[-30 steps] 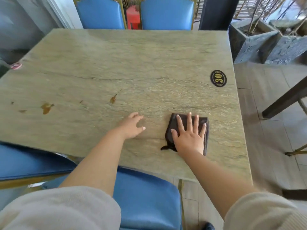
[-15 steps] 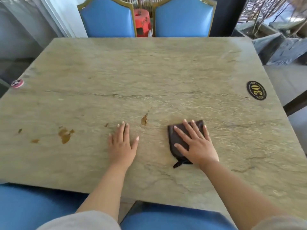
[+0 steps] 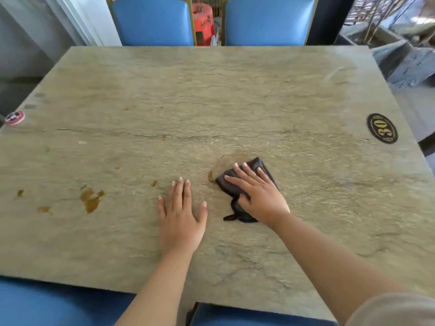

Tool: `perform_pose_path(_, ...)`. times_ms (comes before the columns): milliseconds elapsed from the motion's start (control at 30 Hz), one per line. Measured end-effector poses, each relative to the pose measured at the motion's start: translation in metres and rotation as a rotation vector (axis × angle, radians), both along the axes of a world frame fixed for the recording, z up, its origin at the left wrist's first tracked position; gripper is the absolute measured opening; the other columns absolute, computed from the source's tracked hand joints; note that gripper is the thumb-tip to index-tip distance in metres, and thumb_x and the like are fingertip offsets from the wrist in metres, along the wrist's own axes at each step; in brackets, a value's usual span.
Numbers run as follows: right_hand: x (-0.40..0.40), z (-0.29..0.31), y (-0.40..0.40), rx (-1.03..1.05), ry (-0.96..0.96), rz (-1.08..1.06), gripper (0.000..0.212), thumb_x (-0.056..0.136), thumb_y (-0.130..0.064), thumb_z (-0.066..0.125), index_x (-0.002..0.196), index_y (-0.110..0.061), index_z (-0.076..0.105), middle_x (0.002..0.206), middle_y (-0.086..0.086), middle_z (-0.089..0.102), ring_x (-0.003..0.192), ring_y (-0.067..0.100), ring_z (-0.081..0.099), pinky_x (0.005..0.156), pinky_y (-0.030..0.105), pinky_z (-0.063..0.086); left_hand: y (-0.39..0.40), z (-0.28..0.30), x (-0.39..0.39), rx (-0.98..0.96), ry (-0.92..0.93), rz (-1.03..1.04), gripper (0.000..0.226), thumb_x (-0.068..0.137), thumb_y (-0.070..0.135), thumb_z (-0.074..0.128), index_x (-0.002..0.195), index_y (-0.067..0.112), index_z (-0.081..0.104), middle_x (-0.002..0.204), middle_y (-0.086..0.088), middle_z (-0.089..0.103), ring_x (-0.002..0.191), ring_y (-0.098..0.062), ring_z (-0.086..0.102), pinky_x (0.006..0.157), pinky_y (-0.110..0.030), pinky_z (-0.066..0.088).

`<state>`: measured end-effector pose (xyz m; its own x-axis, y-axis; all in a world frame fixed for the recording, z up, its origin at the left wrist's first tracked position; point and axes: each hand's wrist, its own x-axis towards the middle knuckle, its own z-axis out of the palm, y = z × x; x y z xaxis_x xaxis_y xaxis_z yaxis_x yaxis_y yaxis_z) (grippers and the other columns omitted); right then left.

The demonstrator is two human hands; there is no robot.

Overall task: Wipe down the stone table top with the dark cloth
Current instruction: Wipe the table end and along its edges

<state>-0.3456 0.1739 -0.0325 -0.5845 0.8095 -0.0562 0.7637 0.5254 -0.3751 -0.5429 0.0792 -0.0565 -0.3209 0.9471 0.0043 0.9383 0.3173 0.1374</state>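
The stone table top (image 3: 211,95) is greenish-grey and fills most of the view. A dark cloth (image 3: 259,166) lies crumpled on it, right of centre. My right hand (image 3: 257,192) presses flat on the cloth with fingers spread, covering most of it. A small brown stain (image 3: 210,176) touches the cloth's left edge, with a smeared damp patch just above it. My left hand (image 3: 181,215) rests palm down on the bare stone, just left of the cloth, holding nothing. Larger brown stains (image 3: 90,199) sit at the left.
A black oval "30" plaque (image 3: 381,128) is fixed near the right edge. A round red sticker (image 3: 14,117) sits at the left edge. Two blue chairs (image 3: 153,20) stand at the far side, blue seats (image 3: 42,304) at the near side.
My right hand has pushed the cloth leftward and away from me onto the small brown stain, bunching it up. My left hand has stayed flat on the stone beside it.
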Motion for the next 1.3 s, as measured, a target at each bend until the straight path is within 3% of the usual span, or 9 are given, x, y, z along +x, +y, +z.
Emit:
perform_pose_path(67,0.026,0.0,-0.001,-0.001,0.024,-0.194,0.058,0.093,-0.025,0.039,0.147,-0.04,0.028,0.16,-0.013,0.007,0.146,0.004,-0.005,0.119,0.028,-0.008,0.0,0.0,0.0,-0.002,0.008,-0.007,0.072,0.095,0.056,0.015,0.155,0.017,0.013,0.164,0.0,0.004,0.15,-0.017,0.001,0.121,-0.049,0.005)
perform_pose_path(200,0.033,0.004,-0.017,-0.08,0.0,-0.917,0.054,0.097,-0.034,0.032,0.149,-0.037,0.022,0.161,-0.001,0.002,0.148,0.018,-0.004,0.12,0.037,-0.004,0.001,0.0,0.001,-0.001,-0.006,-0.024,0.073,0.093,0.054,0.01,0.154,0.014,0.009,0.164,-0.002,0.003,0.15,-0.019,0.0,0.121,-0.049,0.002)
perform_pose_path(267,0.007,0.003,-0.03,-0.107,-0.099,-1.021,0.057,0.098,-0.04,0.025,0.153,-0.031,0.009,0.162,0.004,-0.003,0.147,0.018,-0.011,0.119,0.042,-0.009,0.001,0.001,0.0,-0.01,-0.036,-0.035,0.073,0.093,0.052,0.009,0.154,0.012,0.01,0.163,-0.004,0.005,0.15,-0.02,0.001,0.121,-0.05,0.002)
perform_pose_path(400,-0.061,0.0,-0.057,-0.133,-0.18,-0.884,0.062,0.098,-0.048,0.015,0.152,-0.03,-0.01,0.16,0.003,-0.018,0.145,0.018,-0.022,0.116,0.047,-0.015,-0.001,0.01,-0.011,-0.001,-0.149,-0.09,0.065,0.096,0.043,0.026,0.153,0.012,0.023,0.162,-0.003,0.018,0.149,-0.021,0.014,0.12,-0.046,0.01)
perform_pose_path(567,-0.082,0.004,-0.082,-0.014,-0.258,-0.53,0.051,0.099,-0.049,0.009,0.148,-0.048,-0.006,0.157,-0.019,-0.014,0.145,0.009,-0.018,0.105,0.066,-0.021,0.029,0.022,-0.041,0.1,-0.276,-0.184,0.046,0.092,0.028,0.047,0.136,0.015,0.052,0.147,-0.002,0.044,0.133,-0.025,0.042,0.109,-0.04,0.029)
perform_pose_path(733,-0.073,-0.003,-0.044,-0.074,-0.241,-0.857,0.052,0.098,-0.053,0.008,0.148,-0.048,-0.007,0.16,-0.011,-0.014,0.145,0.02,-0.023,0.11,0.063,-0.015,0.114,0.018,-0.066,0.121,-0.127,-0.418,0.048,0.097,0.027,0.043,0.14,0.007,0.047,0.152,-0.008,0.038,0.138,-0.03,0.037,0.116,-0.05,0.023)
perform_pose_path(867,-0.067,-0.004,0.031,-0.071,-0.244,-0.989,0.058,0.096,-0.054,0.01,0.151,-0.04,-0.002,0.161,0.003,-0.012,0.145,0.032,-0.02,0.112,0.059,-0.015,0.155,0.006,-0.079,0.095,-0.097,-0.437,0.063,0.094,0.04,0.021,0.146,0.009,0.04,0.158,-0.006,0.029,0.147,-0.023,0.023,0.121,-0.044,0.009)
perform_pose_path(1100,-0.065,-0.005,0.179,-0.089,-0.24,-1.125,0.062,0.094,-0.054,0.016,0.152,-0.035,0.004,0.161,0.007,-0.007,0.145,0.035,-0.015,0.112,0.059,-0.014,0.155,0.0,-0.076,0.106,-0.071,-0.434,0.061,0.098,0.04,0.013,0.152,0.014,0.025,0.162,0.0,0.015,0.15,-0.013,0.003,0.122,-0.036,-0.003)
perform_pose_path(1300,-0.151,-0.005,0.17,0.045,-0.175,-0.525,0.057,0.096,-0.046,0.02,0.151,-0.041,0.006,0.162,-0.003,-0.005,0.147,0.024,-0.014,0.117,0.05,-0.01,0.154,0.004,-0.077,0.213,-0.268,-0.383,0.057,0.097,0.028,0.025,0.151,0.008,0.028,0.159,-0.004,0.021,0.147,-0.017,0.02,0.121,-0.038,0.019)
